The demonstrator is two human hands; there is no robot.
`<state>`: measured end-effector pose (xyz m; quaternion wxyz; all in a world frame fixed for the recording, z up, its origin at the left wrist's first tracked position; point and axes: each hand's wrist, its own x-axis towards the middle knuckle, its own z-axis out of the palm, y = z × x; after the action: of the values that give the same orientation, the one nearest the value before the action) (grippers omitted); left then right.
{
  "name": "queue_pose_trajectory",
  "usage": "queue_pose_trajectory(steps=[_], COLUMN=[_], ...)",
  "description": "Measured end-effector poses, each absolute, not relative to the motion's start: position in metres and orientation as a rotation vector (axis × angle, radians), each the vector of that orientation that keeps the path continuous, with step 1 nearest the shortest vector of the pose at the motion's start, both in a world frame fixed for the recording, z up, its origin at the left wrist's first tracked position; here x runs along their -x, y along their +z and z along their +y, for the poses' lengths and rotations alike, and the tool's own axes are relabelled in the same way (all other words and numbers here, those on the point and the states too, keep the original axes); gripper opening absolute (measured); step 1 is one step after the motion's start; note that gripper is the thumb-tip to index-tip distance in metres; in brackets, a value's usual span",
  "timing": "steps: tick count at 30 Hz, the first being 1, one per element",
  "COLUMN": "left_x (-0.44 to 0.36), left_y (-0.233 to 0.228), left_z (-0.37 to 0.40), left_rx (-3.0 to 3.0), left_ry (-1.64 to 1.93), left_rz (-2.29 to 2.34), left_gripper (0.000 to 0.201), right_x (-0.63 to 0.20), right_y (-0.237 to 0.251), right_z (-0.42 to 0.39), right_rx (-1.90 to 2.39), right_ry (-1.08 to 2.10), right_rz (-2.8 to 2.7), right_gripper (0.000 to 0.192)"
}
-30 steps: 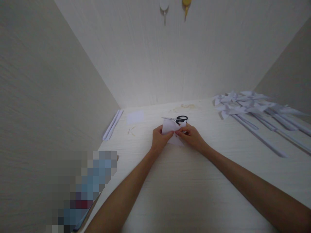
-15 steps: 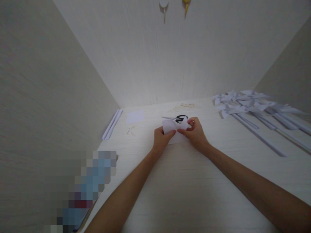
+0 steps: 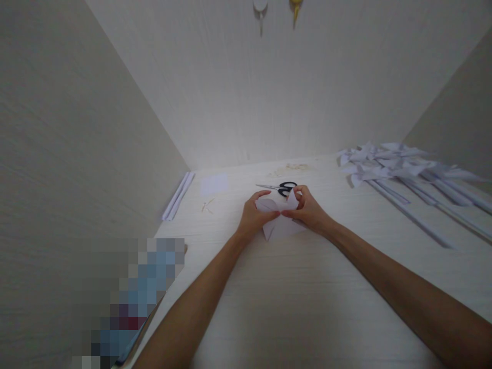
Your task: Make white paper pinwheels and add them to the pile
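Between my two hands is a white sheet of paper (image 3: 282, 227) with its corners curled up toward the middle. My left hand (image 3: 254, 214) is closed on its left side, the thumb pressing near the centre and the fingers around the far edge. On the right side my right hand (image 3: 309, 210) pinches a raised corner, its thumb almost meeting the left one. Part of the paper is hidden behind the thumbs. Scissors with black handles (image 3: 284, 188) lie just beyond the paper, blades to the left.
At the right lie several white paper pinwheels (image 3: 395, 164) on rolled sticks. Rolled paper sticks (image 3: 179, 197) and a flat paper square (image 3: 214, 183) lie at the left, near thin small pieces (image 3: 207, 206). Pale bits (image 3: 295, 167) are by the wall, which bears two hooks (image 3: 295, 11).
Both hands have shifted slightly nearer with the paper. My left fingers have moved over the far edge, and a folded lower corner now shows below my left thumb. The scissors stay put.
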<state>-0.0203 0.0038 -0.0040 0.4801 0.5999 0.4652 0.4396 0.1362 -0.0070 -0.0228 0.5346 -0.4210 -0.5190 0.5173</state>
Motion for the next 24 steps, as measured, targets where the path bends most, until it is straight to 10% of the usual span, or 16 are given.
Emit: queue_pose_trajectory(steps=[17, 24], left_x=[0.017, 0.012], left_y=[-0.001, -0.007], left_z=[0.010, 0.007], left_rx=[-0.591, -0.690], left_ry=[1.559, 1.553], left_rz=[0.899, 0.934], left_gripper=[0.031, 0.049], right_x=[-0.131, -0.116], right_y=[-0.021, -0.022], right_z=[-0.011, -0.019], right_rx=[0.847, 0.883], right_ry=[1.071, 1.143], right_rz=[-1.212, -1.413], right_gripper=[0.016, 0.013])
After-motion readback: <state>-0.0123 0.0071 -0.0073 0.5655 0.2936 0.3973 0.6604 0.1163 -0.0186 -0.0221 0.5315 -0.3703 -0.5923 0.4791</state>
